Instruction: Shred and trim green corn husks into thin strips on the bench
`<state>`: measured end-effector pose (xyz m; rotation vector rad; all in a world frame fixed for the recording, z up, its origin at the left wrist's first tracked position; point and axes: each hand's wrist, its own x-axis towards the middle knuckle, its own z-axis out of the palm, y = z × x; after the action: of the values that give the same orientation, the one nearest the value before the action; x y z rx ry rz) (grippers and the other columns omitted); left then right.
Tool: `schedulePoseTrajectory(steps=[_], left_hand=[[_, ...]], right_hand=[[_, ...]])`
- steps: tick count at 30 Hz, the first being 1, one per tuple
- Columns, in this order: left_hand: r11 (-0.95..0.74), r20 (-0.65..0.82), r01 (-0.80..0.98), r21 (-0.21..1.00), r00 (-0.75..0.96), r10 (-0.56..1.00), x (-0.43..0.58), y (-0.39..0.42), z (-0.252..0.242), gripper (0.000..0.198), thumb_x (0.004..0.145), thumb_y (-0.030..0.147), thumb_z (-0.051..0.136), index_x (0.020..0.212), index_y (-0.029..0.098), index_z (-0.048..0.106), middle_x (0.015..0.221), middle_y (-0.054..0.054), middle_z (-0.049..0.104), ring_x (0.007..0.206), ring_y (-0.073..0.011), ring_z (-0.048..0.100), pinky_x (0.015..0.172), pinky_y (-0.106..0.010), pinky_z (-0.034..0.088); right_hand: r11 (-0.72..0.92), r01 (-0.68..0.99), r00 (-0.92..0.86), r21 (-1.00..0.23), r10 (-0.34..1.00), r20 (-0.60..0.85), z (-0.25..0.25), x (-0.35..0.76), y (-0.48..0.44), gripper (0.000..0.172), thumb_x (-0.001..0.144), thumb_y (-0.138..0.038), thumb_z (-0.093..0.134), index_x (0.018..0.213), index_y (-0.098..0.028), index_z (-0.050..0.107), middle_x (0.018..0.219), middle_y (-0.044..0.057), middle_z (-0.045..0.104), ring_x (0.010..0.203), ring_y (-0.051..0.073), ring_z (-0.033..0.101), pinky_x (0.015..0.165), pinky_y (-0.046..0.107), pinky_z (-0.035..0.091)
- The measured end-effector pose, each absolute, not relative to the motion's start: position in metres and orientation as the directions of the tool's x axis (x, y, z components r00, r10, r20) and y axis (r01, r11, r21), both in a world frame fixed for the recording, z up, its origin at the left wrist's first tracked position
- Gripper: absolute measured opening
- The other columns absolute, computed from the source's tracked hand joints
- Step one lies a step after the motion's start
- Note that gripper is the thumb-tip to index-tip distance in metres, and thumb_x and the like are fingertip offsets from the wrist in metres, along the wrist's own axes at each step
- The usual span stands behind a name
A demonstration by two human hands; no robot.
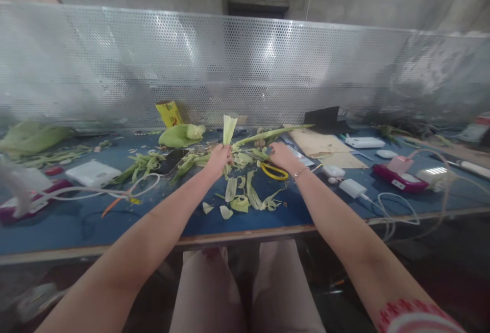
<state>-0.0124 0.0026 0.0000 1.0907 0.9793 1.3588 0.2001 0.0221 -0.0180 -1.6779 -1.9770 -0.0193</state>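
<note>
My left hand (219, 159) is closed round a pale green husk leaf (228, 127) that stands upright out of the fist. My right hand (282, 157) is closed over the thick end of a long green stalk (268, 134) that runs up and right across the blue table (76, 220). Several peeled husk strips (245, 195) lie in front of both hands. An unpeeled green corn ear (180, 135) rests behind my left hand. A yellow ring-shaped tool (274, 171) sits just below my right hand.
A perforated metal screen (245, 67) closes the table's far side. White power banks (92, 172), a pink device (400, 177), white cables (386, 205), brown cardboard sheets (325, 146) and more husks (30, 136) lie around. A yellow packet (169, 112) leans on the screen.
</note>
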Motion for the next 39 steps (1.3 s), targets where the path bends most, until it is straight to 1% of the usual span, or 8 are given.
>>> schedulePoseTrajectory(steps=[10,19,25,27,29,32,35,39], left_hand=[[-0.098,0.104,-0.168,0.981,0.023,0.994,-0.006,-0.002,0.002,0.015,0.086,0.022,0.045,0.072,0.017,0.044,0.046,0.010,0.031,0.034,-0.0036,0.029,0.039,-0.017,0.032],[-0.097,0.104,-0.162,0.982,0.031,0.994,-0.006,-0.004,0.006,0.021,0.091,0.019,0.035,0.071,0.017,0.041,0.045,0.010,0.030,0.034,-0.0037,0.028,0.037,-0.016,0.031],[-0.140,0.152,-0.142,0.980,0.071,0.986,-0.007,-0.001,0.004,0.023,0.090,0.019,0.035,0.067,0.018,0.039,0.045,0.009,0.030,0.034,-0.0040,0.028,0.037,-0.016,0.033],[-0.152,0.165,-0.114,0.982,0.111,0.980,-0.008,0.000,0.002,0.024,0.089,0.019,0.036,0.065,0.018,0.038,0.045,0.009,0.030,0.034,-0.0042,0.029,0.037,-0.016,0.032],[-0.177,0.187,-0.073,0.981,0.162,0.969,-0.009,0.001,0.000,0.025,0.088,0.021,0.038,0.063,0.018,0.037,0.046,0.009,0.030,0.035,-0.0044,0.029,0.038,-0.017,0.033],[-0.193,0.193,-0.024,0.981,0.250,0.949,-0.009,0.001,-0.001,0.027,0.086,0.024,0.041,0.060,0.019,0.035,0.045,0.008,0.029,0.035,-0.0045,0.029,0.040,-0.018,0.036],[-0.179,0.164,0.011,0.984,0.354,0.921,-0.005,-0.002,-0.002,0.025,0.080,0.024,0.049,0.059,0.019,0.037,0.044,0.008,0.030,0.035,-0.0052,0.029,0.039,-0.018,0.035],[-0.175,0.147,0.019,0.984,0.458,0.877,0.001,-0.009,-0.003,0.025,0.074,0.022,0.056,0.055,0.020,0.041,0.042,0.006,0.030,0.035,-0.0067,0.028,0.035,-0.019,0.030]], right_hand=[[0.311,0.883,-0.235,-0.353,0.941,0.243,-0.006,0.175,0.004,0.025,0.078,-0.011,0.051,0.096,-0.012,0.068,0.100,0.012,0.070,0.094,0.018,0.063,0.083,0.021,0.042],[0.332,0.865,-0.260,-0.376,0.938,0.231,-0.005,0.174,0.005,0.023,0.078,-0.015,0.053,0.095,-0.015,0.068,0.099,0.010,0.070,0.093,0.018,0.063,0.080,0.023,0.044],[0.379,0.842,-0.302,-0.384,0.921,0.248,-0.005,0.168,0.006,0.019,0.078,-0.014,0.055,0.092,-0.015,0.068,0.096,0.008,0.069,0.090,0.016,0.062,0.081,0.023,0.044],[0.413,0.805,-0.308,-0.425,0.904,0.296,-0.005,0.166,0.006,0.018,0.079,-0.014,0.055,0.093,-0.014,0.067,0.093,0.007,0.069,0.086,0.015,0.061,0.080,0.023,0.044],[0.468,0.714,-0.301,-0.521,0.877,0.375,-0.004,0.164,0.005,0.017,0.080,-0.018,0.057,0.093,-0.013,0.066,0.091,0.007,0.067,0.083,0.014,0.060,0.079,0.025,0.044],[0.524,0.461,-0.291,-0.717,0.852,0.435,-0.002,0.158,0.002,0.025,0.079,-0.029,0.061,0.097,-0.011,0.064,0.095,0.007,0.064,0.083,0.012,0.057,0.078,0.025,0.043],[0.432,0.158,-0.297,-0.888,0.879,0.374,-0.004,0.149,-0.002,0.033,0.073,-0.038,0.066,0.094,-0.013,0.063,0.088,0.003,0.064,0.075,0.010,0.055,0.071,0.023,0.043],[0.276,-0.189,-0.351,-0.942,0.877,0.328,-0.006,0.138,-0.006,0.038,0.057,-0.041,0.077,0.081,-0.016,0.062,0.071,-0.002,0.060,0.066,0.010,0.054,0.063,0.023,0.044]])
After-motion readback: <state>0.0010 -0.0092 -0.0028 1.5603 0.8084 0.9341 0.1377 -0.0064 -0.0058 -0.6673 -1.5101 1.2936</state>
